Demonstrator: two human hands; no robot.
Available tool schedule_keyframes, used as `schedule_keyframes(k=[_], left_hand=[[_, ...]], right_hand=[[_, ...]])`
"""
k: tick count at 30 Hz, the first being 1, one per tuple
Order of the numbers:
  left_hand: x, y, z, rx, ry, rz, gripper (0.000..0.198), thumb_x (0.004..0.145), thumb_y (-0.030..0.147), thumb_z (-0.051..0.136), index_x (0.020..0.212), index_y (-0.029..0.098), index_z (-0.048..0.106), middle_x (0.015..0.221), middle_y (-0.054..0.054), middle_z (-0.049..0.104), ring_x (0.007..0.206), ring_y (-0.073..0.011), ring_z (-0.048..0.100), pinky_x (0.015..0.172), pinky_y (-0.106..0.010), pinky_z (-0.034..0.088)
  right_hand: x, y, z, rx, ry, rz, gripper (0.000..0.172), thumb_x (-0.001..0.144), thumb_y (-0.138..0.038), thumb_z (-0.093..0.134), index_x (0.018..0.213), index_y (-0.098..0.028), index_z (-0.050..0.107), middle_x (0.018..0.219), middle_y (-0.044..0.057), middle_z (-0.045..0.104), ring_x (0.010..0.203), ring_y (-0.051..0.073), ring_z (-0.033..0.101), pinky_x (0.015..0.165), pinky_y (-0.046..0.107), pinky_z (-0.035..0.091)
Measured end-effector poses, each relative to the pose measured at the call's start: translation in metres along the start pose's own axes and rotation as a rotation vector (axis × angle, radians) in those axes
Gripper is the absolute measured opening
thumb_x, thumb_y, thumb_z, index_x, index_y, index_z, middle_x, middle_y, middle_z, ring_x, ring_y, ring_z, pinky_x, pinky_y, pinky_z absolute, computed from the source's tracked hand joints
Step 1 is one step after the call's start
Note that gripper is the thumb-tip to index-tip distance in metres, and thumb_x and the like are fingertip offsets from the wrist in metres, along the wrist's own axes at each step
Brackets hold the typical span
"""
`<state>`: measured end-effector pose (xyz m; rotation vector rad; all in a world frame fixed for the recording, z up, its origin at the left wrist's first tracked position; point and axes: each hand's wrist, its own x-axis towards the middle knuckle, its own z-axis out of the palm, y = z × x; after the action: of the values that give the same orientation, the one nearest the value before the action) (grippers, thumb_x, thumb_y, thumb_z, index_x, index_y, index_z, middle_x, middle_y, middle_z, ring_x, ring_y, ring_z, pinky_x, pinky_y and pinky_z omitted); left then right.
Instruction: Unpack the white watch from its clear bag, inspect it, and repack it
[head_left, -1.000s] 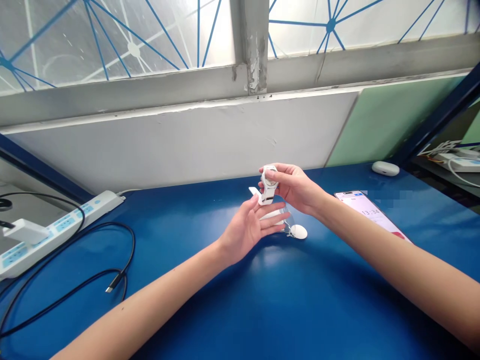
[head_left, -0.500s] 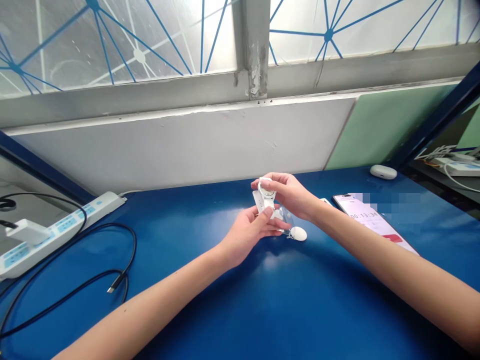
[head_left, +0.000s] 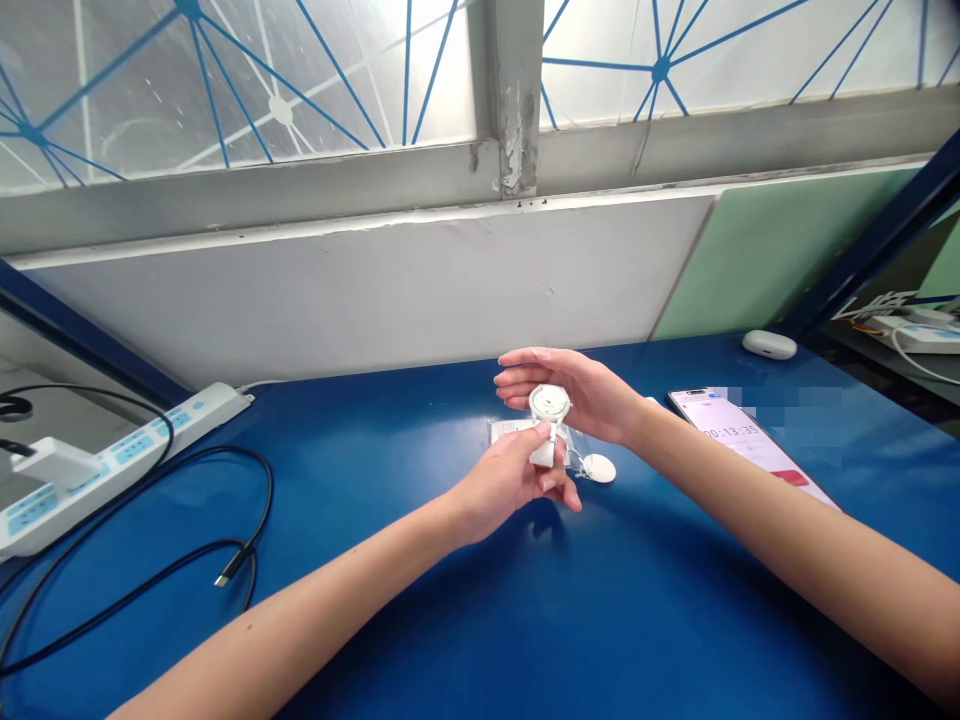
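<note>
A white wristwatch [head_left: 550, 403] with a round dial is pinched by its strap in my left hand [head_left: 504, 480], thumb on top, dial facing up. Close behind the watch is my right hand [head_left: 577, 388], its fingers stretched out and pointing left; whether it touches the watch case I cannot tell. A round white tag [head_left: 598, 468] lies on the table just right of my left fingertips, with a white cord running towards the watch. Beneath the watch, a clear plastic packet with a white printed label [head_left: 505, 429] is partly hidden by my hands.
To the right, a phone [head_left: 739, 435] displays a running timer, partly covered by my right forearm. A white earbud case [head_left: 769, 345] sits at the back right of the blue table [head_left: 420, 620]. At left are a power strip [head_left: 127, 455] and a looped black cable [head_left: 259, 480].
My right hand has let go of the watch and its fingers have straightened. My left hand has lowered the watch slightly to the right, dial turned up, uncovering the packet's label.
</note>
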<state>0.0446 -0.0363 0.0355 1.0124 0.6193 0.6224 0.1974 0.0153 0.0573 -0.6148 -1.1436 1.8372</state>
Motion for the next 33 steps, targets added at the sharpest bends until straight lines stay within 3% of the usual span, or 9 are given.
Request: schedule_keyframes(k=[3, 8, 13, 18, 22, 26, 33], left_hand=[[0.002, -0.003, 0.004, -0.001, 0.011, 0.004, 0.044, 0.087, 0.06, 0.06, 0.078, 0.018, 0.053, 0.056, 0.007, 0.038, 0.062, -0.0166, 0.063, 0.075, -0.032, 0.049], [0.002, -0.004, 0.005, 0.016, 0.026, 0.072, 0.044, 0.086, 0.058, 0.064, 0.088, 0.014, 0.06, 0.076, -0.004, 0.062, 0.074, -0.0195, 0.068, 0.076, -0.033, 0.052], [0.002, -0.002, -0.001, -0.047, 0.077, 0.043, 0.04, 0.089, 0.047, 0.067, 0.103, 0.009, 0.063, 0.086, -0.009, 0.069, 0.081, -0.021, 0.071, 0.083, -0.035, 0.053], [0.004, 0.0, -0.002, -0.079, 0.145, 0.003, 0.035, 0.093, 0.042, 0.064, 0.102, 0.008, 0.063, 0.089, -0.014, 0.073, 0.086, -0.0231, 0.073, 0.089, -0.038, 0.054], [0.003, 0.0, 0.0, -0.084, 0.217, 0.058, 0.038, 0.091, 0.045, 0.066, 0.098, 0.008, 0.064, 0.086, -0.014, 0.075, 0.086, -0.0236, 0.073, 0.09, -0.039, 0.054], [0.002, -0.002, 0.002, -0.026, 0.152, 0.074, 0.043, 0.089, 0.05, 0.066, 0.1, 0.008, 0.064, 0.091, -0.016, 0.075, 0.087, -0.0261, 0.074, 0.09, -0.042, 0.054], [0.003, -0.003, 0.001, -0.051, 0.064, -0.019, 0.039, 0.093, 0.047, 0.062, 0.102, 0.009, 0.065, 0.101, -0.018, 0.074, 0.095, -0.0274, 0.073, 0.095, -0.043, 0.052]], right_hand=[[0.0, -0.002, 0.0, 0.055, 0.004, 0.022, 0.027, 0.092, -0.031, 0.054, 0.105, -0.017, 0.073, 0.1, 0.009, 0.077, 0.096, 0.02, 0.071, 0.094, 0.033, 0.053], [0.001, -0.003, -0.001, 0.149, 0.018, 0.034, 0.031, 0.095, -0.034, 0.05, 0.112, -0.016, 0.069, 0.109, 0.01, 0.075, 0.098, 0.021, 0.071, 0.093, 0.034, 0.055], [-0.002, -0.006, 0.001, 0.102, -0.007, 0.005, 0.031, 0.097, -0.027, 0.046, 0.117, -0.018, 0.067, 0.113, 0.009, 0.074, 0.104, 0.021, 0.069, 0.098, 0.037, 0.051], [-0.004, -0.012, 0.003, 0.064, -0.058, -0.058, 0.031, 0.097, -0.027, 0.044, 0.115, -0.019, 0.068, 0.114, 0.007, 0.075, 0.11, 0.022, 0.068, 0.107, 0.04, 0.045], [-0.002, -0.009, 0.003, 0.079, -0.028, -0.063, 0.031, 0.097, -0.032, 0.045, 0.115, -0.02, 0.067, 0.117, 0.007, 0.073, 0.117, 0.022, 0.064, 0.113, 0.041, 0.038], [0.0, -0.003, 0.002, 0.102, -0.012, -0.017, 0.034, 0.099, -0.038, 0.043, 0.117, -0.019, 0.065, 0.122, 0.009, 0.071, 0.119, 0.023, 0.063, 0.111, 0.042, 0.04], [-0.001, -0.004, 0.003, 0.091, -0.057, 0.04, 0.036, 0.101, -0.038, 0.04, 0.114, -0.018, 0.066, 0.114, 0.01, 0.074, 0.113, 0.022, 0.067, 0.107, 0.041, 0.045]])
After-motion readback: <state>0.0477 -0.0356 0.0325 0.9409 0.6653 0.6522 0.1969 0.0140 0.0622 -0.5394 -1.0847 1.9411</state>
